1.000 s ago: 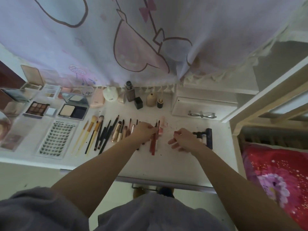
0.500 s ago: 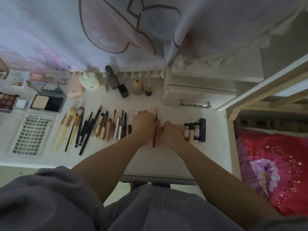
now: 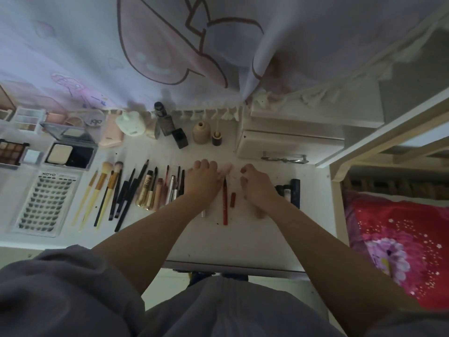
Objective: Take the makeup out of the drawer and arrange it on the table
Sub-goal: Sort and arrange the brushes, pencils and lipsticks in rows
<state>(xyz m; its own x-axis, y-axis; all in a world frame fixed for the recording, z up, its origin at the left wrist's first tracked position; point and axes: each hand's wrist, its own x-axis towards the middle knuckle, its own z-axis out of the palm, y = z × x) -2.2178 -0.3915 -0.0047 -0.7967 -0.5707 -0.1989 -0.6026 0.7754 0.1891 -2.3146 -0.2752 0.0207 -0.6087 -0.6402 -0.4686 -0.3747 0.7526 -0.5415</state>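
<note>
Now the long red pencil [image 3: 225,203] lies free on the table [image 3: 243,242] between both hands — a moment ago they pinched it. Left hand [image 3: 204,178] rests flat at its nine o'clock; right hand [image 3: 257,183] curls loosely at three o'clock — seemingly empty. Drawer [image 3: 289,147] sits shut at one o'clock.
</note>
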